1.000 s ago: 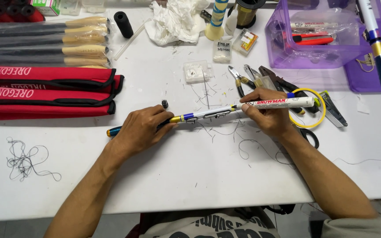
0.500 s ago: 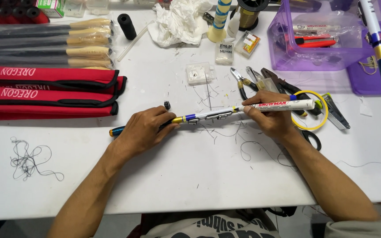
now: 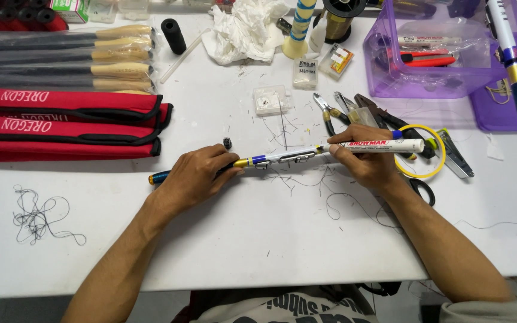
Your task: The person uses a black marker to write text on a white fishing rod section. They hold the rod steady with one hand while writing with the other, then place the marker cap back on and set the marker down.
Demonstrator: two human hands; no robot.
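Both forearms are reaching in from the bottom edge, angled toward each other over the white table point(image 3: 258, 251). The left hand point(image 3: 195, 179) is lying palm-down, knuckles up, fingers curled and clamped around a thin fishing rod section point(image 3: 282, 157) — blue and gold at the hand end, white with small metal guides in the middle. The rod section is lying nearly horizontal just above the table centre, its dark blue butt tip poking out left of the left hand. The right hand point(image 3: 366, 161) is closed on a white marker pen point(image 3: 378, 145) with red lettering, fingers wrapped under it, wrist bent inward; the marker is running level to the right, with its tip end meeting the rod section's right end. Just behind the right hand are lying pliers point(image 3: 327, 110), a yellow ring point(image 3: 435, 164) and black scissors point(image 3: 420, 188). Loose black thread point(image 3: 37, 215) is sitting tangled at far left — well apart from the hands. Red rod sleeves point(image 3: 61, 122) are stacked at upper left, a purple plastic bin point(image 3: 432, 60) is standing at upper right.
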